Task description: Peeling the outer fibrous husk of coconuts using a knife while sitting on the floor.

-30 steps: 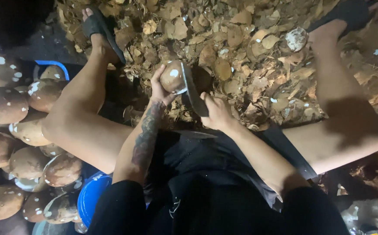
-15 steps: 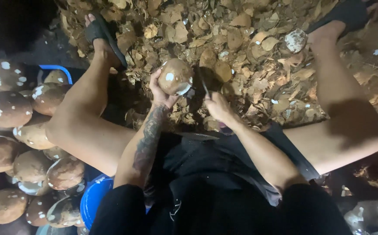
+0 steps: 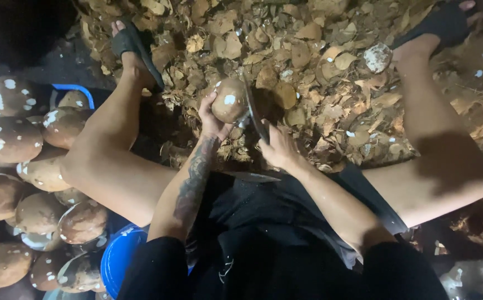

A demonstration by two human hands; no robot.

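My left hand [image 3: 212, 119] cups a round brown coconut [image 3: 229, 100] with white shaved patches and holds it up between my knees. My right hand [image 3: 277, 149] grips the handle of a dark-bladed knife [image 3: 254, 111]. The blade rests against the right side of the coconut. Both forearms reach forward from my lap, the left one tattooed.
A thick heap of brown husk chips [image 3: 308, 55] covers the ground ahead. My feet in black sandals [image 3: 136, 47] rest on it. A pile of peeled coconuts [image 3: 13, 166] lies at the left, beside blue tubs [image 3: 116, 258]. One pale shell piece [image 3: 377, 57] lies near my right foot.
The coconut has been turned in my left hand, and the knife blade has shifted along its right side. My legs have not moved.
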